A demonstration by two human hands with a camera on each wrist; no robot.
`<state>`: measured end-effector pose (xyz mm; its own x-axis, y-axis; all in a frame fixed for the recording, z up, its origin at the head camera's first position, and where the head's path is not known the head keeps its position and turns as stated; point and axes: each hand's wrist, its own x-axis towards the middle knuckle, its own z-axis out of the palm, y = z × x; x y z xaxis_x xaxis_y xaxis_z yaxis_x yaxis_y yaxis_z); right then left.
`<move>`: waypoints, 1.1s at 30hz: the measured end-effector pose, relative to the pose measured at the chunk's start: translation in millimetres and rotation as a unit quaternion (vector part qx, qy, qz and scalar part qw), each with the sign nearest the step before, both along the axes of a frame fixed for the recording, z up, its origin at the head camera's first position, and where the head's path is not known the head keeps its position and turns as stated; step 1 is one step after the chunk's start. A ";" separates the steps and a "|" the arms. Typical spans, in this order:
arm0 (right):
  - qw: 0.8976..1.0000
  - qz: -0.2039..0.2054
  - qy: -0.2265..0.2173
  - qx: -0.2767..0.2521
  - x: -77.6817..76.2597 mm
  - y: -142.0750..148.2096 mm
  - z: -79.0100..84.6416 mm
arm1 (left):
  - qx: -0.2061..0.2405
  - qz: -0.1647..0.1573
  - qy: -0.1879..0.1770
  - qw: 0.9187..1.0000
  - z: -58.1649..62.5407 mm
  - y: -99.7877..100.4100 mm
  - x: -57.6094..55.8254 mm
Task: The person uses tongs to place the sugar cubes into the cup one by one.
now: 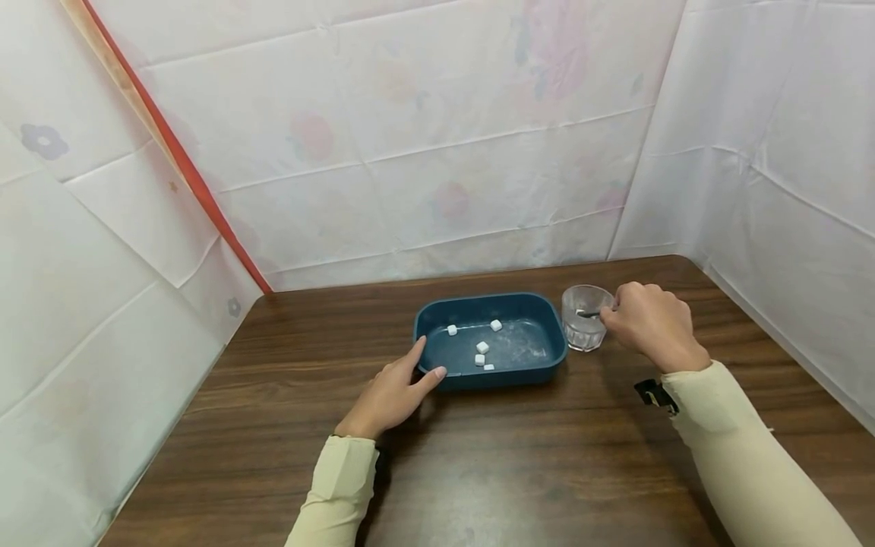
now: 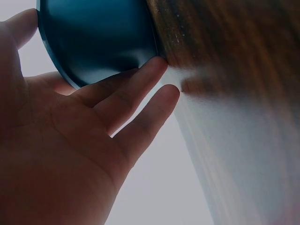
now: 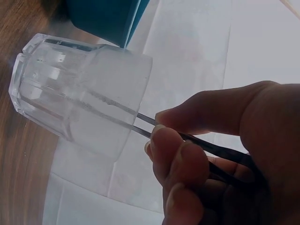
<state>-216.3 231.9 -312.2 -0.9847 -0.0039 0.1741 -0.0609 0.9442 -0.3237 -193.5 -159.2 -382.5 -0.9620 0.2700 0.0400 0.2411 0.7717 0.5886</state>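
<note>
My right hand [image 1: 649, 319] pinches dark tweezers [image 3: 218, 149] between thumb and fingers at the right of the table. Their tips reach through the mouth of a clear glass tumbler [image 1: 584, 338], and a small white spot shows beside them in the head view. Left of the glass lies a blue rectangular tray [image 1: 506, 377] with several small white cubes [image 1: 482, 347] on its floor. My left hand [image 1: 386, 395] rests against the tray's front left corner, its fingers [image 2: 145, 77] fairly straight along the outer wall and the thumb at the rim.
The brown wooden table [image 1: 273, 380] ends at a white printed sheet [image 1: 410, 152] hung behind and along both sides. A red strip [image 1: 184, 159] runs down the sheet at the left. The glass stands close to the tray's right end.
</note>
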 end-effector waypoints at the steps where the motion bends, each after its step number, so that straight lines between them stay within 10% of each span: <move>1: 1.000 -0.001 0.003 0.001 -0.2 -0.2 0.0 | 0.000 0.000 -0.001 1.000 0.3 0.0 0.1; 33: 0.999 -0.016 0.027 0.006 4.0 -9.4 3.6 | 0.000 -0.001 0.000 1.000 0.3 0.1 -0.5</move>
